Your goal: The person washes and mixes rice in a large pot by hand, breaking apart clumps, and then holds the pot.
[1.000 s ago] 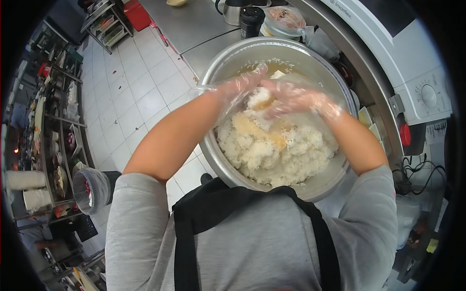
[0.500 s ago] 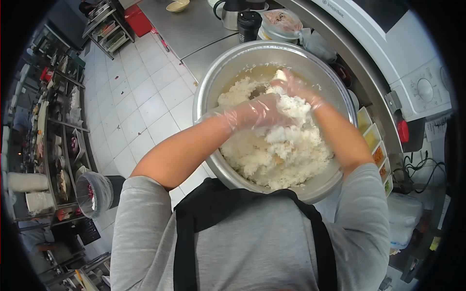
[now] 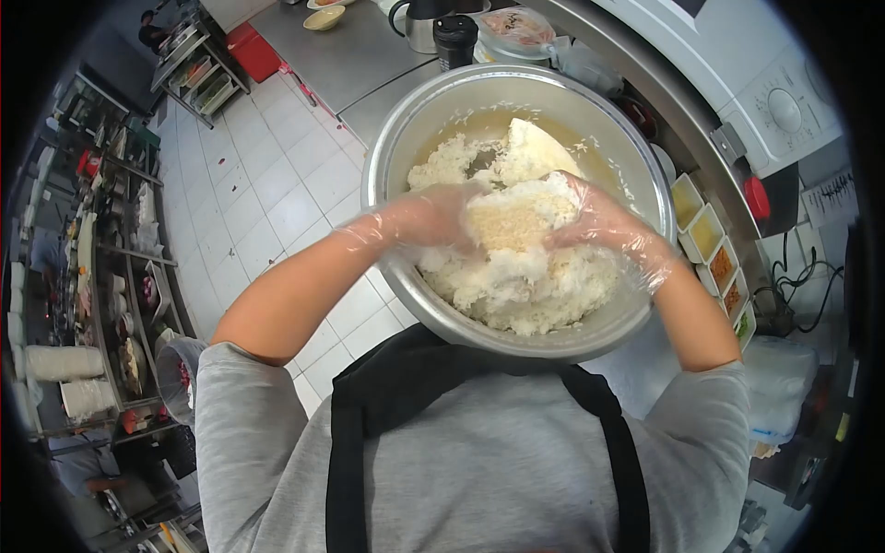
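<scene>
With the bowl read as a clock face, the person's left hand (image 3: 438,221) comes in from nine o'clock, its back turned up and its fingers curled inward, some of them hidden. The right hand (image 3: 608,217) faces it from three, thumb and fingers spread around the opposite side. Between them, close to the dial's centre, both grasp a rice clump (image 3: 518,221), cupping it from either side. The elbows bend outward, the forearms slanting in from eight and four. Thin clear gloves (image 3: 361,236) cling to the knuckles and crumple loosely at the wrists.

The clump is rough and grainy, tan across its upper face and white around the edges. Below it, toward six, spreads a fluffy, lumpy rice heap (image 3: 535,300); more rice lies at ten. A pale, smooth-faced wedge (image 3: 542,147) leans just past twelve, beside yellowish wet film and stray grains. All this sits in a wide, round, dull-metal bowl (image 3: 636,152).

Outside the rim, a black-lidded cup (image 3: 455,41) stands at eleven, and small rectangular containers (image 3: 705,232) line up from three to four.
</scene>
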A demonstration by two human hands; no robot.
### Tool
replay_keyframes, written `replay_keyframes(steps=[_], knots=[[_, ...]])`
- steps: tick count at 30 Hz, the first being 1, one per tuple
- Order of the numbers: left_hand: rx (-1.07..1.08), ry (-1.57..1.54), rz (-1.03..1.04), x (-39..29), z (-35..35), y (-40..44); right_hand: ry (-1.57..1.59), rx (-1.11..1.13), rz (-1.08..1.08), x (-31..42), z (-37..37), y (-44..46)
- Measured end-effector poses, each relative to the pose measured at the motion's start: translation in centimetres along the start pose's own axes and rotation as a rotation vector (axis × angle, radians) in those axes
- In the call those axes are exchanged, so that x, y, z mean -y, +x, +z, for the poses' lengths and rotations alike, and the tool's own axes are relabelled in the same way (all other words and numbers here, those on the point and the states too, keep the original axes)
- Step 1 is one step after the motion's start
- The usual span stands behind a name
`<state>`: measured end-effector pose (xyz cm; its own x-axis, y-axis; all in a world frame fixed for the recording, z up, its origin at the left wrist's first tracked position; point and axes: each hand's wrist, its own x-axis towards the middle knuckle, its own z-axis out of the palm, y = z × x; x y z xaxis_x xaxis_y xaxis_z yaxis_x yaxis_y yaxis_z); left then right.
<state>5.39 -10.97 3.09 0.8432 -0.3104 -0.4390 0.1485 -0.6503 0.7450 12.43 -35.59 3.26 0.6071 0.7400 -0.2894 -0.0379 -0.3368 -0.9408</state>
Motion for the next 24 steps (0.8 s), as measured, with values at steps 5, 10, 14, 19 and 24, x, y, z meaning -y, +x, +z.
replay_keyframes(steps=[5, 10, 14, 19, 24], knots=[[-0.106, -0.483, 0.234, 0.8, 0.8, 3.0, -0.008, -0.275, -0.089, -0.8, 0.3, 0.0], [-0.082, -1.201, 0.414, -2.4, 0.0, 4.9, -0.254, -0.385, -0.172, -1.3, -2.9, 1.8], [-0.230, -1.225, 0.427, -3.7, 0.2, 5.3, -0.073, -0.551, -0.289, -1.1, -1.4, 2.3], [-0.088, -1.336, 0.432, -3.1, 1.4, 6.0, 0.270, -0.600, -0.320, 0.7, 2.5, 1.8], [-0.118, -1.236, 0.595, -2.7, 1.9, 6.7, -0.056, -0.650, -0.636, 0.8, 4.4, 2.3]])
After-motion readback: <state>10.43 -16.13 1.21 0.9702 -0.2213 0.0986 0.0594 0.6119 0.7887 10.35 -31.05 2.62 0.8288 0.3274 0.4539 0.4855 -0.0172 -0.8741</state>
